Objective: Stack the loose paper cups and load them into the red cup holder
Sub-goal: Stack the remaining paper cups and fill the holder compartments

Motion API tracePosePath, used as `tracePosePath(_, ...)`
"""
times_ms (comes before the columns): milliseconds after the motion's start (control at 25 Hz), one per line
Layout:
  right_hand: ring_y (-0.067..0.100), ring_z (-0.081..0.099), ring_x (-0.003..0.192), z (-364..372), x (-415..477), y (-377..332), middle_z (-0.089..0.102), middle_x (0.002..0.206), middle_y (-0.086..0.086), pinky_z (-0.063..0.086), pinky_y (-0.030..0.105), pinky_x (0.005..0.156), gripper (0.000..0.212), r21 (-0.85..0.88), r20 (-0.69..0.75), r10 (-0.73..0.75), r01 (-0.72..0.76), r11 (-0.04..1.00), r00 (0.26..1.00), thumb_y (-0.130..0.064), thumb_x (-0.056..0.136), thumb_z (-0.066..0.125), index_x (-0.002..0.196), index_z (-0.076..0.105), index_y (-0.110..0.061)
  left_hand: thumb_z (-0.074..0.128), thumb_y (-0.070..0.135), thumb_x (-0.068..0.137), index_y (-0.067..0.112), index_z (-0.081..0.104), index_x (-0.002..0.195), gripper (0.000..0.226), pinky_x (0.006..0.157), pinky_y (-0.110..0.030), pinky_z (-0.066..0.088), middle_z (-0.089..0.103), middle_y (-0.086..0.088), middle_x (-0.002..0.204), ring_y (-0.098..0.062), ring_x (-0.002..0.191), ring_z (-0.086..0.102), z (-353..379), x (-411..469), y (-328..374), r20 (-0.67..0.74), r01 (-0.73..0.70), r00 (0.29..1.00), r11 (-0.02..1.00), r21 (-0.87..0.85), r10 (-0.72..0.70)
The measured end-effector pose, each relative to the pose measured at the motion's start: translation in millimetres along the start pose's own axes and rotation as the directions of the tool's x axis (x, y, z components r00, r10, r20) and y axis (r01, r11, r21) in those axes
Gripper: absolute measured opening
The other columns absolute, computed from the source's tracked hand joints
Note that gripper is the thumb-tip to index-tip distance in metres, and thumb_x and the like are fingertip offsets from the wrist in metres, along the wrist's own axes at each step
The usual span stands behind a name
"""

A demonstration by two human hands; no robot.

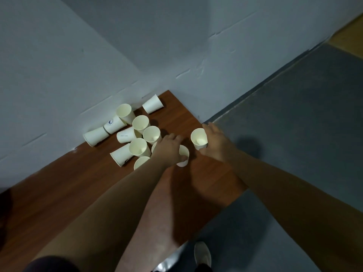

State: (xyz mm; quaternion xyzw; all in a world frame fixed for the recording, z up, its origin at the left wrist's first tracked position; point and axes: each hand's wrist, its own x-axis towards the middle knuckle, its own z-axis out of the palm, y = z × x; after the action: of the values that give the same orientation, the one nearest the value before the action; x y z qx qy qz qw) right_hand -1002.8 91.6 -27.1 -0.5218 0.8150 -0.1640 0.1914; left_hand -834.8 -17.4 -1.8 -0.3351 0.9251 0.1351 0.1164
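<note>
Paper cups (140, 124), white, scattered on the brown wooden table (78, 183) at the centre left of the frame, close against the grey wall (98, 55). Several upright with open mouths toward the camera, several tipped on their sides, most touching or just beside one another. A lone cup (152, 104) on its side, apart from the cluster, toward the table's far corner. Left hand (167, 150) at the right edge of the cluster, thumb and fingers curled round a tilted cup (183, 154), grasping it. Right hand (215, 143) just right of that, near the table's right edge, fingers and thumb wrapped round the side of an upright cup (198, 137), holding it. Held cups near each other, not touching. Bare forearms reaching in from the bottom of the frame. Grey floor (294, 134) at right; white shoe (202, 254) at bottom centre.
</note>
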Motion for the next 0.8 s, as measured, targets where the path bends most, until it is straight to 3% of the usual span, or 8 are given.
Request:
tracePosePath(160, 0.03, 0.029, 0.142, 17, 17, 7, 0.024, 0.159, 0.007, 0.03, 0.046, 0.113, 0.096, -0.04, 0.052, 0.029, -0.027, 0.999, 0.998, -0.045, 0.078, 0.076, 0.153, 0.021, -0.019, 0.076, 0.062, 0.069, 0.025, 0.038, 0.146, 0.093, 0.11, -0.047, 0.035, 0.049, -0.003, 0.139, -0.027, 0.131, 0.044, 24, 11, -14, 0.119, -0.042, 0.992, 0.995, 0.086, 0.031)
tracePosePath(240, 0.031, 0.029, 0.142, 29, 21, 10, 0.024, 0.16, 0.007, 0.029, 0.045, 0.113, 0.091, -0.035, 0.053, 0.046, -0.044, 0.998, 0.998, -0.045, 0.081, 0.073, 0.153, 0.023, -0.017, 0.077, 0.054, 0.073, 0.024, 0.037, 0.147, 0.089, 0.111, -0.045, 0.034, 0.049, -0.004, 0.141, -0.026, 0.132, 0.044, 35, 10, -20, 0.092, -0.079, 0.993, 0.989, 0.126, 0.068)
tracePosePath(320, 0.031, 0.04, 0.135, 36, 20, 8, 0.037, 0.152, 0.009, 0.037, 0.042, 0.106, 0.082, -0.034, -0.016, 0.024, -0.025, 0.999, 1.0, -0.041, 0.083, 0.074, 0.148, 0.032, -0.014, 0.075, 0.048, 0.077, 0.022, 0.039, 0.145, 0.082, 0.11, -0.043, 0.035, 0.051, -0.005, 0.139, -0.026, 0.129, 0.047, 41, 8, -21, 0.021, -0.097, 0.995, 0.988, 0.12, 0.095)
tracePosePath(400, 0.03, 0.051, 0.121, 38, 18, 6, 0.051, 0.137, 0.011, 0.046, 0.038, 0.095, 0.075, -0.036, -0.095, -0.002, -0.002, 0.999, 0.995, -0.038, 0.079, 0.077, 0.14, 0.042, -0.011, 0.075, 0.047, 0.076, 0.02, 0.042, 0.143, 0.079, 0.106, -0.042, 0.037, 0.054, -0.006, 0.135, -0.026, 0.124, 0.05, 40, 5, -22, -0.031, -0.101, 0.994, 0.993, 0.06, 0.103)
tracePosePath(520, 0.032, 0.058, 0.112, 29, 7, -2, 0.057, 0.126, 0.014, 0.053, 0.04, 0.087, 0.076, 0.013, -0.145, -0.015, 0.017, 1.0, 0.989, -0.033, 0.072, 0.083, 0.134, 0.048, -0.006, 0.08, 0.044, 0.071, 0.02, 0.044, 0.14, 0.081, 0.097, -0.04, 0.043, 0.056, -0.005, 0.128, -0.024, 0.116, 0.054, 24, -6, -25, -0.051, -0.098, 0.994, 0.989, -0.114, 0.092)
tracePosePath(640, 0.031, 0.057, 0.114, 3, 2, -28, 0.056, 0.129, 0.013, 0.055, 0.046, 0.089, 0.082, 0.039, -0.204, -0.009, 0.018, 0.999, 0.979, -0.038, 0.07, 0.083, 0.137, 0.048, -0.007, 0.083, 0.042, 0.069, 0.019, 0.046, 0.137, 0.08, 0.098, -0.039, 0.046, 0.052, -0.003, 0.129, -0.019, 0.116, 0.051, -12, -25, -34, -0.074, -0.079, 0.995, 0.958, -0.277, 0.061)
tracePosePath(720, 0.028, 0.052, 0.12, -28, 2, -65, 0.048, 0.135, 0.009, 0.051, 0.043, 0.096, 0.083, 0.107, -0.155, 0.067, -0.051, 0.993, 0.986, -0.037, 0.073, 0.082, 0.141, 0.041, -0.012, 0.083, 0.043, 0.071, 0.017, 0.045, 0.139, 0.082, 0.097, -0.035, 0.045, 0.048, -0.002, 0.132, -0.019, 0.118, 0.049, -45, -46, -47, -0.124, -0.027, 0.992, 0.94, -0.341, -0.016)
tracePosePath(800, 0.025, 0.051, 0.118, -50, 2, -102, 0.045, 0.134, 0.007, 0.049, 0.038, 0.095, 0.08, 0.124, -0.125, 0.038, -0.022, 0.992, 0.991, -0.036, 0.075, 0.081, 0.139, 0.04, -0.013, 0.082, 0.043, 0.073, 0.018, 0.043, 0.141, 0.083, 0.097, -0.032, 0.043, 0.045, -0.003, 0.136, -0.02, 0.121, 0.048, -76, -71, -66, -0.178, 0.017, 0.98, 0.929, -0.37, -0.089)
